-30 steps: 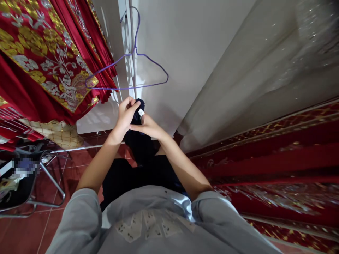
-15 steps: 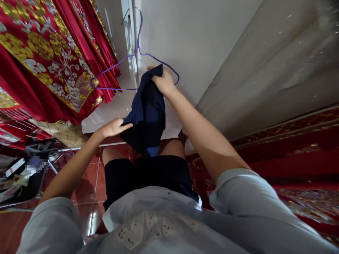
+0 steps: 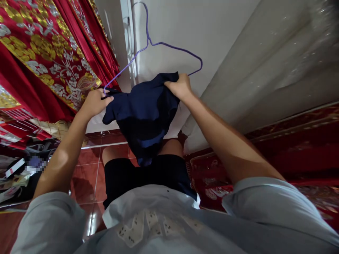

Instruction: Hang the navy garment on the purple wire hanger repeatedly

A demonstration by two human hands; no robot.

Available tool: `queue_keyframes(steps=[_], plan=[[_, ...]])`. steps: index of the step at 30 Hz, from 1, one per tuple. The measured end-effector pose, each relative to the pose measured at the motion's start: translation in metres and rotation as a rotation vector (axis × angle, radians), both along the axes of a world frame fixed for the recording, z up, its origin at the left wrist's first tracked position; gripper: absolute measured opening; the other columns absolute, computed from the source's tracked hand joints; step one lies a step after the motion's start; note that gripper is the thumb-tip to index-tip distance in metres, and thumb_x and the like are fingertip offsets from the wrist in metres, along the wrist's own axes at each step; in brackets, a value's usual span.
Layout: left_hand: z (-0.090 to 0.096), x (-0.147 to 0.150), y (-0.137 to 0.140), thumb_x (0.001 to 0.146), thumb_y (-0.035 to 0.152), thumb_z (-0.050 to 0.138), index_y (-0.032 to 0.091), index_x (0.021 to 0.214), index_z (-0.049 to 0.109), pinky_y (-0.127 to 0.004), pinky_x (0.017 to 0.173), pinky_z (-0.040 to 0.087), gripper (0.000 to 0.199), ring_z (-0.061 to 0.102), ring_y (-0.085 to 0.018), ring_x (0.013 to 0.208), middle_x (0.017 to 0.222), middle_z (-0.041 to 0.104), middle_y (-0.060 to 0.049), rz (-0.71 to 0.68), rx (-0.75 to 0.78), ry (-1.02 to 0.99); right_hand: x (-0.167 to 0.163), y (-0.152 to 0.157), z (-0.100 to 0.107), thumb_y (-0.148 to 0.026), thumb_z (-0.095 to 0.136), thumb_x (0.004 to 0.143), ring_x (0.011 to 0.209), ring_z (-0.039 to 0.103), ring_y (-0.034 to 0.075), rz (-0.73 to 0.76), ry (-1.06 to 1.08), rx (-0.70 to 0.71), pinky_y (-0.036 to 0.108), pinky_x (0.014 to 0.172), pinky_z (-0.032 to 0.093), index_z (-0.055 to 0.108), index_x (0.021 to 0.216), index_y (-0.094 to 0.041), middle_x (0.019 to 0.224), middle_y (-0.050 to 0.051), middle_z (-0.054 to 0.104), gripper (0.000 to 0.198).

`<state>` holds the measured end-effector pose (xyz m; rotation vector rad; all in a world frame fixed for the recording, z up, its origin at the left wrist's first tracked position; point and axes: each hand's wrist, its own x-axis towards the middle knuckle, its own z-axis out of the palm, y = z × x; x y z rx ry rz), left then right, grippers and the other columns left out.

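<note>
A dark blue garment (image 3: 143, 102) is stretched between my two hands, its lower part drooping over my lap. Its exact kind cannot be made out. My left hand (image 3: 95, 103) pinches its upper left edge, right at the left corner of a purple wire hanger (image 3: 173, 46). At the upper right edge, my right hand (image 3: 181, 86) grips the cloth below the hanger's right shoulder. The garment hides most of the hanger's bottom bar. The hanger's hook is up by a white metal frame.
Red cloth with gold and silver embroidery (image 3: 50, 53) hangs at the left. Below it, a black chair (image 3: 31, 183) carries small items. A pale wall (image 3: 185, 24) stands ahead, with a translucent plastic sheet (image 3: 254, 70) on the right. Red tiles (image 3: 87, 183) cover the floor.
The garment has been spread wider along the hanger. My left hand rose to the hanger's left corner, and my right hand moved right. The hanger shifted right.
</note>
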<state>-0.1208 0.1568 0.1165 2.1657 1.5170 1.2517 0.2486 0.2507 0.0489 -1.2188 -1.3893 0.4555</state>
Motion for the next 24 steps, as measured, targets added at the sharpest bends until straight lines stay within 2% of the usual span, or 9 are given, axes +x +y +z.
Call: queue_keyframes(steps=[3, 8, 11, 16, 19, 22, 24], plan=[[0.014, 0.003, -0.006, 0.075, 0.019, 0.071, 0.016, 0.069, 0.068, -0.044, 0.108, 0.046, 0.007, 0.068, -0.03, 0.104, 0.096, 0.072, -0.009, -0.059, 0.006, 0.126, -0.002, -0.007, 0.004, -0.022, 0.075, 0.071, 0.071, 0.061, 0.019, -0.027, -0.025, 0.001, 0.038, 0.075, 0.061, 0.054, 0.061, -0.02, 0.062, 0.001, 0.054, 0.024], [0.026, -0.004, -0.029, 0.071, 0.011, 0.077, 0.017, 0.063, 0.062, -0.039, 0.107, 0.047, 0.018, 0.066, -0.028, 0.104, 0.086, 0.066, -0.006, -0.024, -0.01, -0.017, -0.009, -0.016, -0.001, -0.02, 0.072, 0.076, 0.09, 0.067, 0.025, -0.029, -0.089, 0.039, 0.044, 0.088, 0.06, 0.056, 0.069, -0.019, 0.077, 0.006, 0.062, 0.018], [0.036, -0.003, -0.032, 0.072, 0.009, 0.082, 0.017, 0.067, 0.061, -0.038, 0.107, 0.045, 0.023, 0.062, -0.028, 0.108, 0.084, 0.064, -0.004, -0.053, -0.016, -0.103, -0.017, -0.023, -0.006, -0.017, 0.071, 0.076, 0.097, 0.066, 0.027, -0.037, -0.077, 0.082, 0.045, 0.094, 0.058, 0.056, 0.071, -0.018, 0.079, 0.007, 0.062, 0.016], [0.046, 0.025, -0.01, 0.08, 0.024, 0.088, 0.018, 0.08, 0.061, -0.039, 0.103, 0.042, 0.028, 0.058, -0.026, 0.108, 0.082, 0.061, -0.002, -0.132, 0.031, -0.144, -0.039, -0.047, -0.008, -0.016, 0.071, 0.078, 0.079, 0.064, 0.022, 0.055, -0.049, 0.028, 0.04, 0.085, 0.059, 0.051, 0.065, -0.02, 0.069, 0.003, 0.058, 0.025], [0.042, 0.044, 0.009, 0.082, 0.023, 0.086, 0.022, 0.094, 0.062, -0.038, 0.102, 0.041, 0.026, 0.061, -0.023, 0.1, 0.088, 0.064, -0.001, -0.167, 0.112, -0.107, -0.037, -0.061, -0.002, -0.018, 0.07, 0.08, 0.076, 0.062, 0.02, 0.106, -0.091, 0.078, 0.039, 0.084, 0.057, 0.054, 0.067, -0.02, 0.069, 0.003, 0.06, 0.021], [0.037, 0.05, 0.024, 0.089, 0.021, 0.073, 0.025, 0.093, 0.065, -0.037, 0.098, 0.04, 0.01, 0.061, -0.024, 0.09, 0.081, 0.062, -0.001, -0.155, 0.116, -0.075, -0.013, -0.067, 0.006, -0.02, 0.07, 0.081, 0.09, 0.065, 0.023, 0.099, -0.103, 0.182, 0.041, 0.092, 0.054, 0.064, 0.082, -0.019, 0.085, 0.005, 0.067, 0.007], [0.038, 0.048, 0.03, 0.092, 0.022, 0.067, 0.024, 0.087, 0.064, -0.038, 0.097, 0.038, 0.006, 0.057, -0.024, 0.087, 0.077, 0.058, -0.002, -0.127, 0.1, -0.032, 0.01, -0.065, 0.011, -0.024, 0.072, 0.082, 0.103, 0.065, 0.023, 0.106, -0.042, 0.223, 0.041, 0.097, 0.052, 0.066, 0.097, -0.019, 0.101, 0.007, 0.07, 0.017]])
